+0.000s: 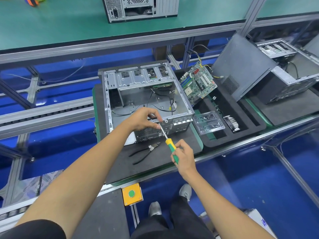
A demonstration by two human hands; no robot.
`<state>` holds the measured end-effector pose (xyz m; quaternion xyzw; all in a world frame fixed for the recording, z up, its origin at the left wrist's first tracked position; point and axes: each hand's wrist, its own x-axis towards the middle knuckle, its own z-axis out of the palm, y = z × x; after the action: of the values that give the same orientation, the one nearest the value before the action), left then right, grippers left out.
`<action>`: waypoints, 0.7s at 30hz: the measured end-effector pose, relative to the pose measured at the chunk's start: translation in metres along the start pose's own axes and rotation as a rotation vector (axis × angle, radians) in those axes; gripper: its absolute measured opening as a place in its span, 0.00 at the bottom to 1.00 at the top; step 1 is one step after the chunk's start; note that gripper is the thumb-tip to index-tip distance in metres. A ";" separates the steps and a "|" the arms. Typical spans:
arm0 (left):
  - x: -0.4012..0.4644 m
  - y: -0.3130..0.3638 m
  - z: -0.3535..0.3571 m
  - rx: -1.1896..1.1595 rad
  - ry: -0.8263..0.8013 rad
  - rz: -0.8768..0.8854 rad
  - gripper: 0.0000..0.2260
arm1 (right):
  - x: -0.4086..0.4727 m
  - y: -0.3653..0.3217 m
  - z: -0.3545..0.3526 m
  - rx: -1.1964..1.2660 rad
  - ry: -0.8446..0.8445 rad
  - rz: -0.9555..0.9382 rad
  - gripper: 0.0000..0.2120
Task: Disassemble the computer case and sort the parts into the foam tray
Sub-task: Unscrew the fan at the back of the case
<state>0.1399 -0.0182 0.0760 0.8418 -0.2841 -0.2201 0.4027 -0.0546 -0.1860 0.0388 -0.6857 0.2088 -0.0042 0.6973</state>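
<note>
An open grey computer case (120, 78) lies on a dark mat, its inside bare except for loose cables. My left hand (144, 119) grips the case's near rear panel, fingers curled over the top edge by the screwdriver tip. My right hand (183, 156) holds a yellow-green screwdriver (170, 144) whose shaft points up-left at that panel. To the right lies the black foam tray (255, 125) with a green motherboard (197, 83) leaning at its far end, a clear plastic insert (208, 122) and a finned heatsink (232, 122).
Black pliers (144, 152) lie on the mat in front of the case. A dark side panel (241, 66) leans at the tray's far right. Another case (284, 78) stands further right, a third on the green bench (140, 8). A yellow button box (132, 194) sits below the mat.
</note>
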 end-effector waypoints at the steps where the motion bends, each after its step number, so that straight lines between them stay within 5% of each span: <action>1: 0.000 0.000 0.000 0.000 -0.001 0.004 0.12 | -0.001 -0.001 0.000 -0.001 0.000 0.000 0.05; 21: 0.002 -0.001 -0.001 -0.037 -0.050 0.067 0.09 | 0.000 -0.002 0.000 -0.056 0.022 0.013 0.07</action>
<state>0.1421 -0.0183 0.0756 0.8185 -0.3180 -0.2329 0.4181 -0.0542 -0.1857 0.0411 -0.7036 0.2212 -0.0013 0.6753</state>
